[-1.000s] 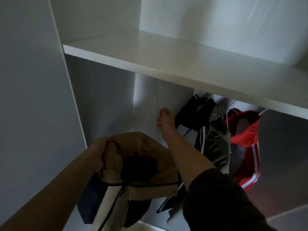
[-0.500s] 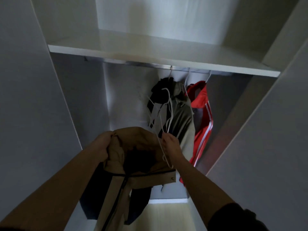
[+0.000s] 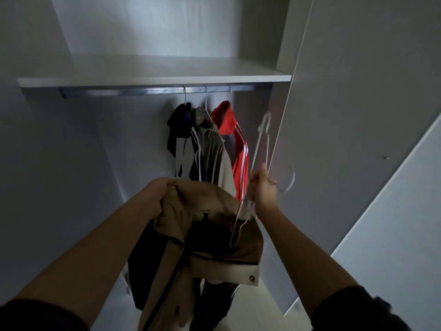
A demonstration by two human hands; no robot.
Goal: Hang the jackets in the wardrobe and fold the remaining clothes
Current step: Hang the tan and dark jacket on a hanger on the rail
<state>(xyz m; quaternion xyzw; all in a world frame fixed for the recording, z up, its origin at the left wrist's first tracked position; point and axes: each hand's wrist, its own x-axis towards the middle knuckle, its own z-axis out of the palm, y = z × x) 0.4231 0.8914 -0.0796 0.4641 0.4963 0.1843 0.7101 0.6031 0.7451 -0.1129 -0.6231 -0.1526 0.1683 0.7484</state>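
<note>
Closest in, the left hand (image 3: 156,198) has its fingers curled tight round the collar of the tan jacket (image 3: 210,211), and that one grip carries the whole garment. The rest hangs in front of the wardrobe's open front, dark lining showing, not yet on anything. Just to its right, the right hand (image 3: 263,187) pinches a white wire hanger (image 3: 256,149) near its neck, fingers closed on the wire. The hook sticks out to the right while one end dips down across the jacket's collar. It may be more than one hanger in that hand; the wires blur together and I cannot tell.

Here is the danger: a single-handed hold on a bunched collar could let the jacket slump as the wire is threaded in. That low end could also catch in the lining instead of finding a shoulder. The hook swings near the door (image 3: 358,115) edge too, and a knock there would twist it out of the pinch.

Further back, a dark jacket (image 3: 177,130), a grey jacket (image 3: 212,149) and a red jacket (image 3: 235,139) hang bunched toward the right end of the rail (image 3: 143,91), under the shelf (image 3: 155,72). Crowding in beside them risks nudging a neighbour off its hook.
</note>
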